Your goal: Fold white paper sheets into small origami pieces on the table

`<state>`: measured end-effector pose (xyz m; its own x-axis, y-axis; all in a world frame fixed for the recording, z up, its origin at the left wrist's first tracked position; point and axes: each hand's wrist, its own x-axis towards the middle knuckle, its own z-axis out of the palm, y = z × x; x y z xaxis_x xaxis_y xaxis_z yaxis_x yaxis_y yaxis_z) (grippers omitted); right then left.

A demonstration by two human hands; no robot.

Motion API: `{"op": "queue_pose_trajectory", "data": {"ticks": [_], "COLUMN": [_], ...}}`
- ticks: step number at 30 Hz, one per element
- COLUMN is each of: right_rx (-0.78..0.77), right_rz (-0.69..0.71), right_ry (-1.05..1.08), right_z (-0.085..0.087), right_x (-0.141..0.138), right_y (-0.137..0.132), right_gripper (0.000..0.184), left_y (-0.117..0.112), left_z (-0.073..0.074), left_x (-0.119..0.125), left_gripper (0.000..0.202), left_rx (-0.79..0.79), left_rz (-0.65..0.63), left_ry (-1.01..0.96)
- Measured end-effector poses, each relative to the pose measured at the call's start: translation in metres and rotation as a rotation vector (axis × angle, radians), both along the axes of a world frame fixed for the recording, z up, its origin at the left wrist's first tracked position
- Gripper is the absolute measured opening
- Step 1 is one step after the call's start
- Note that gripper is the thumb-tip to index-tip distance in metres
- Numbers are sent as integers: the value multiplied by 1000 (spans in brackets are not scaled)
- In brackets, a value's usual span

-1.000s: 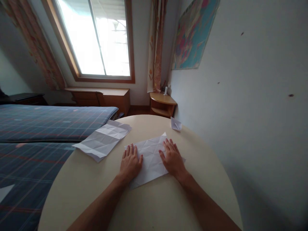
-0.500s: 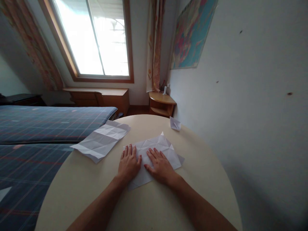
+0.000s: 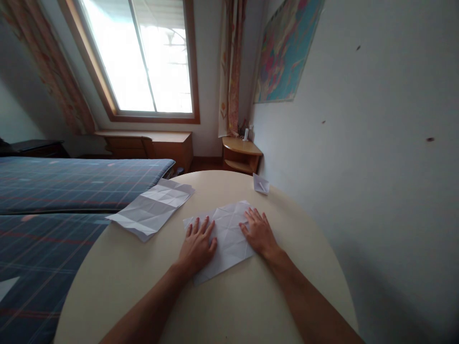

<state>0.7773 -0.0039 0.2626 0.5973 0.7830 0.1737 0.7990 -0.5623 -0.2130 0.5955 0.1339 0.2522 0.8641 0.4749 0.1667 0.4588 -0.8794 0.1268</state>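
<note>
On the round table (image 3: 143,286), a creased paper sheet (image 3: 227,234) lies flat near its middle, its longer side running roughly left to right and skewed away at the right. The left hand (image 3: 196,246) and right hand (image 3: 258,234) rest palm-down on its two ends, fingers spread, grasping nothing.

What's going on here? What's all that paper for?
A person has both hands pressed flat on a creased sheet of paper lying on a round table. The left hand holds down the sheet's left side and the right hand its right side, fingers spread. A second creased sheet lies to the left, hanging over the table's edge by the bed. A small folded piece of paper sits farther back, near the wall.
</note>
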Motion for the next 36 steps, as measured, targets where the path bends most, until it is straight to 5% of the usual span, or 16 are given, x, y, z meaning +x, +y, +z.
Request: {"op": "queue_pose_trajectory", "data": {"ticks": [4, 10, 31, 36], "right_rx": [75, -33, 22, 98], "right_rz": [37, -13, 324, 378], "right_ry": [-31, 112, 239, 276], "right_z": [8, -5, 2, 14], "right_x": [-26, -56, -48, -30], "right_y": [5, 10, 6, -3], "right_gripper": [63, 89, 50, 44], "left_y": [-5, -7, 1, 10], "left_z": [-2, -3, -21, -12], "left_x": [2, 4, 5, 5], "left_gripper": [56, 59, 75, 77], "left_rx": [3, 28, -41, -84], "left_rz": [82, 176, 110, 19], "left_ry": [-2, 4, -320, -513]}}
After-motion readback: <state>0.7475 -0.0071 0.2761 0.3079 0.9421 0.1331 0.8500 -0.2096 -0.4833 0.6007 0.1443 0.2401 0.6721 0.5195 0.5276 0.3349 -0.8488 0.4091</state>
